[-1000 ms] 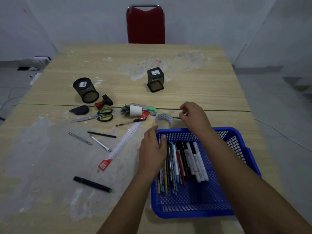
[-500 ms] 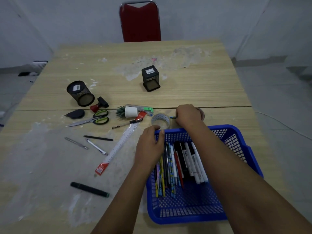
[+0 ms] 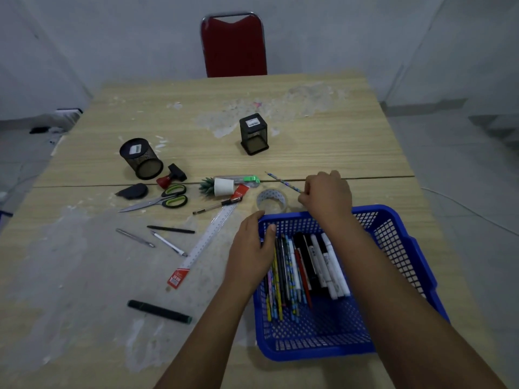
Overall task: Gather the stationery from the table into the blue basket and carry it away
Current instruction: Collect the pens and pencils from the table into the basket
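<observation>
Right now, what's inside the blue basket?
The blue basket holds a row of pens and pencils. The left hand and right forearm cover part of it, so more may be hidden.

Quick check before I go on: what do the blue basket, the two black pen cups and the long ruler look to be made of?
Blue basket: moulded plastic by the look, with glossy lattice walls and a thick rim. Round pen cup, on its side, and square pen cup, mouth down: probably black metal mesh, as light shows through the walls. Ruler: pale and printed, clear plastic or metal, cannot tell.
</observation>
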